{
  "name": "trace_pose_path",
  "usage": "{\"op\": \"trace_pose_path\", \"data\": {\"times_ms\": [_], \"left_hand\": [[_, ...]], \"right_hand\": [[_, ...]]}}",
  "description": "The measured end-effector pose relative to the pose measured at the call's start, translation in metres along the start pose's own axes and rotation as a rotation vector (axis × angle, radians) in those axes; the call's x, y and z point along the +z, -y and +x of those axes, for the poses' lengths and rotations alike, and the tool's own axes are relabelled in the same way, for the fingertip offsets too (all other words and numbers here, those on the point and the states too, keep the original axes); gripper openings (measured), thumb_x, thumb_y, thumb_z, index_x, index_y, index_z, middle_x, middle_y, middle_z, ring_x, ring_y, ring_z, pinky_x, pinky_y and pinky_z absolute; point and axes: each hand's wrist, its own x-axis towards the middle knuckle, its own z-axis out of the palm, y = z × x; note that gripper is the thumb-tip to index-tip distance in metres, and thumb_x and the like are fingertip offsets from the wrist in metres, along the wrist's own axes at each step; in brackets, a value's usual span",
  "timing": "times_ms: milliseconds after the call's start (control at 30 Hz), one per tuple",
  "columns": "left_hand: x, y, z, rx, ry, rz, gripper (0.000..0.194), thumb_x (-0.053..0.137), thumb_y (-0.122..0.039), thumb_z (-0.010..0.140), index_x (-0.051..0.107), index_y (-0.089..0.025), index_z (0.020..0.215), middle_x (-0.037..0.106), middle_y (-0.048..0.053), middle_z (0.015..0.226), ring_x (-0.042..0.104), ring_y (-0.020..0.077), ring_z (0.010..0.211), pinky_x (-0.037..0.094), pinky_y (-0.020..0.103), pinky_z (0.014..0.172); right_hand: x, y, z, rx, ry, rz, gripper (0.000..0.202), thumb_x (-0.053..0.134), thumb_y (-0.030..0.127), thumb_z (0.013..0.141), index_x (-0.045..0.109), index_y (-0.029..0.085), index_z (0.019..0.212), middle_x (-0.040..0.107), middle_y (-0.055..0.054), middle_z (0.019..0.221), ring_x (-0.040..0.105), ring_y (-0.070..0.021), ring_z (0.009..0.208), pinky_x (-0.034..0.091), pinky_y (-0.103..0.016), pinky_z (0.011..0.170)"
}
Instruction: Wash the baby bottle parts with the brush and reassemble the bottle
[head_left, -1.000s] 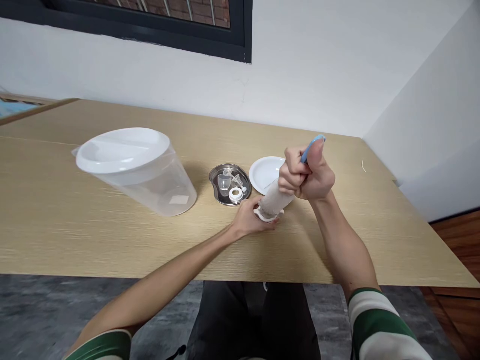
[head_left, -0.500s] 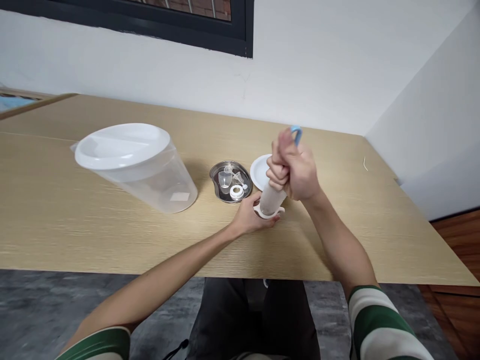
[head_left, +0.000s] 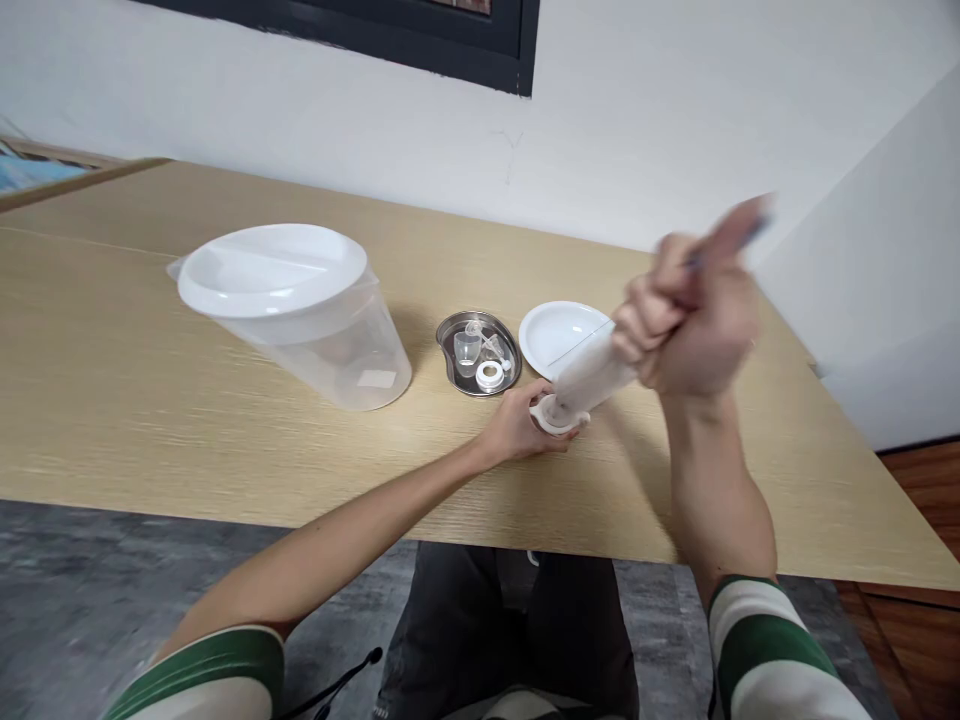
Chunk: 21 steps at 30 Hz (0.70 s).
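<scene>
My left hand [head_left: 517, 425], low over the table, is wrapped round a white two-handled cup [head_left: 556, 422], whose mouth faces up at me. My right hand [head_left: 694, 320] is a fist, blurred by motion, closed round the handle of what looks like a bottle brush. The whitish, translucent head of this brush [head_left: 596, 375] slants from the fist down to the cup's mouth. Its lower end is at or just inside the rim; I cannot tell how deep. A blur of blue shows by my right thumb.
A kidney-shaped metal tray [head_left: 450, 375] holds a small clear cup [head_left: 466, 350], a white ring [head_left: 490, 376] and small clear parts. Behind the hands lies a white plate [head_left: 555, 320]. A large translucent pitcher [head_left: 337, 360] with a white lid stands left. A wall borders the table's back.
My right hand has swung up and to the right, and the brush has gone from nearly upright to a strong slant. My left hand keeps its grip on the cup. The view has shifted slightly.
</scene>
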Motion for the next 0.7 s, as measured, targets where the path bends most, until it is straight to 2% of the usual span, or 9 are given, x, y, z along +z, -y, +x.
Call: {"op": "trace_pose_path", "data": {"times_ms": [67,133,233,367,533,700], "left_hand": [[0.001,0.001,0.000,0.028,-0.001,-0.025,0.042,0.084,-0.031,0.062,0.068,-0.016,0.098,0.073,0.003,0.090,0.067,0.0176,0.079,0.051,0.025,0.068],[0.001,0.003,0.000,0.028,-0.005,-0.036,0.040,0.084,-0.031,0.063,0.067,-0.017,0.096,0.073,0.002,0.088,0.067,0.0173,0.077,0.051,0.025,0.068],[0.001,0.004,-0.001,-0.006,0.007,-0.060,0.046,0.086,-0.029,0.059,0.067,-0.017,0.099,0.073,0.002,0.088,0.067,0.0173,0.077,0.051,0.025,0.067],[0.000,0.004,-0.001,-0.032,0.030,-0.069,0.052,0.085,-0.029,0.060,0.066,-0.016,0.106,0.072,0.001,0.088,0.066,0.0165,0.076,0.050,0.024,0.064],[0.001,0.002,0.000,-0.051,0.015,-0.045,0.048,0.083,-0.035,0.061,0.066,-0.016,0.101,0.070,0.001,0.085,0.062,0.0159,0.071,0.045,0.024,0.059],[0.002,0.000,0.000,-0.050,0.008,-0.047,0.042,0.083,-0.036,0.060,0.065,-0.015,0.091,0.068,0.002,0.077,0.058,0.0164,0.065,0.043,0.027,0.055]], "right_hand": [[-0.003,0.018,-0.003,-0.156,-0.082,-0.039,0.066,0.075,0.050,0.079,0.018,0.023,0.059,0.002,0.008,0.059,0.004,-0.0055,0.040,0.012,-0.022,0.031],[-0.005,0.028,-0.006,-0.194,-0.108,-0.074,0.061,0.071,0.045,0.083,0.019,0.023,0.059,0.001,0.007,0.062,0.003,-0.0063,0.041,0.014,-0.023,0.032],[-0.009,0.025,-0.007,-0.130,-0.117,-0.053,0.062,0.064,0.054,0.087,0.018,0.023,0.059,0.004,0.008,0.059,0.003,-0.0063,0.042,0.014,-0.023,0.033],[-0.012,0.002,0.000,-0.038,-0.114,0.012,0.069,0.066,0.069,0.079,0.018,0.024,0.059,0.006,0.010,0.053,0.004,-0.0049,0.040,0.011,-0.022,0.033],[-0.012,-0.018,0.004,0.007,-0.067,0.066,0.068,0.063,0.068,0.083,0.018,0.024,0.058,0.007,0.010,0.051,0.003,-0.0047,0.039,0.008,-0.021,0.033],[-0.014,-0.018,0.000,0.103,0.094,0.060,0.067,0.064,0.066,0.083,0.019,0.024,0.057,0.007,0.010,0.053,0.003,-0.0048,0.040,0.006,-0.022,0.034]]}}
